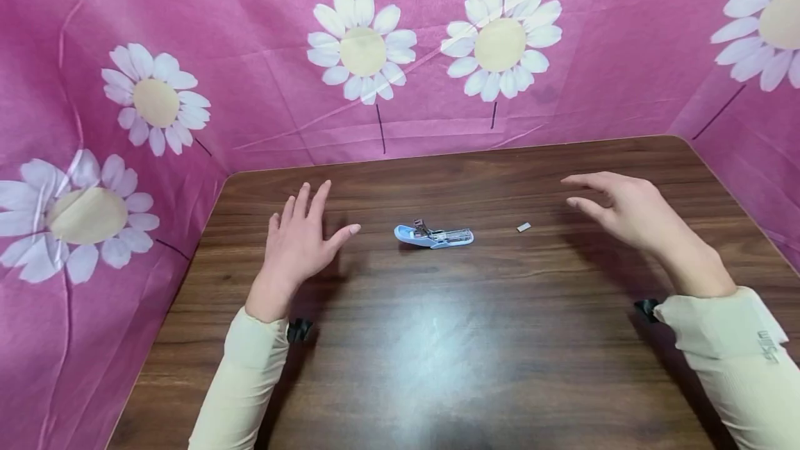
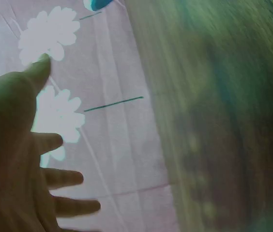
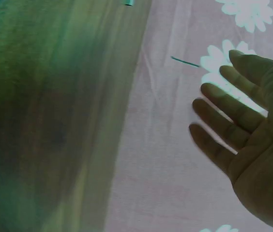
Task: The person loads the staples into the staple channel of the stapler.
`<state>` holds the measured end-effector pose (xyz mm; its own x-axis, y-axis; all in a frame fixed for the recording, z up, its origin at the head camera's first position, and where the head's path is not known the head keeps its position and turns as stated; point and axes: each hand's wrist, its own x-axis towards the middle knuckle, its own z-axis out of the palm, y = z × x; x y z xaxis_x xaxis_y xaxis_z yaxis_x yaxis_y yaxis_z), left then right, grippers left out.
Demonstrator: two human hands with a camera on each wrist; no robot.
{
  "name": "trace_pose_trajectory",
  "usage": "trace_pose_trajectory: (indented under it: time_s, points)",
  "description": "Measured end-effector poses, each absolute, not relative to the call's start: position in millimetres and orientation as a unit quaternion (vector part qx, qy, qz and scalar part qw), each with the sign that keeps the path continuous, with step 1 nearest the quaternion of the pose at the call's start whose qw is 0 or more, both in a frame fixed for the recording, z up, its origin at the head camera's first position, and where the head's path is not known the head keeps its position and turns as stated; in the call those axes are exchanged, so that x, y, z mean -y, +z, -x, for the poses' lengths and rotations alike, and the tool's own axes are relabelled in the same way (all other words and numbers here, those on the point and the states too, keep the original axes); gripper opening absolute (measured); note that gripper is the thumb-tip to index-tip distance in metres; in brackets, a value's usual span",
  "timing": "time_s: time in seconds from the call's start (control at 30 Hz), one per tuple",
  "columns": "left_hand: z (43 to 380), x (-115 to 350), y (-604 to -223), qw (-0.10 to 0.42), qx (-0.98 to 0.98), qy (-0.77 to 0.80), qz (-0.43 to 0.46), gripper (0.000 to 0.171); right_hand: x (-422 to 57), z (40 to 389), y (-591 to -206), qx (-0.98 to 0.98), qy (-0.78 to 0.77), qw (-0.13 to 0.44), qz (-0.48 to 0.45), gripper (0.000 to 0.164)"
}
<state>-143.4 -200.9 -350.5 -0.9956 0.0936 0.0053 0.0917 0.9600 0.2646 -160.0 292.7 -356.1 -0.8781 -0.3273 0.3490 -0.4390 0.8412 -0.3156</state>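
A light blue stapler (image 1: 432, 236) lies opened out on the wooden table, its metal parts exposed. To its right is a small grey strip of staples (image 1: 523, 227). My left hand (image 1: 296, 238) hovers left of the stapler with fingers spread and thumb pointing toward it. Beyond the staple strip, on the right, my right hand (image 1: 631, 210) is held over the table, fingers extended and thumb apart. Neither hand touches anything. In the left wrist view, a bit of the blue stapler (image 2: 95, 4) shows at the top edge; that view also shows the spread left fingers (image 2: 64, 179).
The dark wooden table (image 1: 375, 367) has rounded far corners and reflects a bright patch of light. Pink cloth (image 1: 262, 75) printed with white daisies surrounds it at the back and both sides. Small black pieces (image 1: 300, 330) show beside the cuffs of the cream sleeves (image 1: 240, 373).
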Motion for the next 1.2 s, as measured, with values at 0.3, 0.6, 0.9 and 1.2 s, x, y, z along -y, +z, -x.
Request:
trace_pose_trajectory:
  time_s: [0.3,0.6,0.9,1.2]
  points:
    - [167.4,202.6,-366.2,0.053,-0.887,0.452,-0.078,0.059,-297.1,173.1,-368.6,0.955,0.233,0.102,-0.153,0.024]
    - [171.5,181.0,-368.5,0.086,-0.841,0.528,-0.086,0.051,-302.2,177.7,-375.1,0.952,0.284,0.059,-0.095,0.025]
    - [174.8,166.1,-376.8,0.137,-0.862,0.467,-0.142,0.058,-298.2,186.8,-379.1,0.953,0.29,-0.001,-0.087,0.029]
    - [179.8,158.9,-381.7,0.152,-0.847,0.49,-0.142,0.05,-290.4,192.0,-380.2,0.954,0.281,-0.014,-0.105,0.025]
